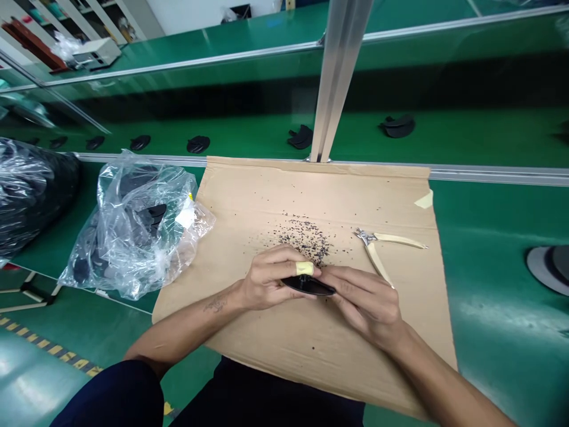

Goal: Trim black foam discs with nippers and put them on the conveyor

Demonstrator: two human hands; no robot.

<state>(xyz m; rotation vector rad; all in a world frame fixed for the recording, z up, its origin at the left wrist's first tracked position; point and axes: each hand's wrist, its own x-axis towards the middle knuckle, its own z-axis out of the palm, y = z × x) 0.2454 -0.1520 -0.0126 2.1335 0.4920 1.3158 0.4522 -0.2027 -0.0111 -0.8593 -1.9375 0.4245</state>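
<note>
A green counter (pixel 484 237) carries a brown cardboard sheet (pixel 240 201), with a clear plastic bag (pixel 133 231) of black parts on the left. Over the sheet, the left hand (pixel 274 277), nearly closed, grips a glossy black curved plastic part (pixel 313 287); the right hand (pixel 364 296), fingers bent, pinches its right end. Splayed cream-handled nippers (pixel 368 239) lie beyond the right hand. Yellow tape (pixel 304 268) wraps a left finger; tiny black scraps (pixel 312 242) litter the cardboard.
</note>
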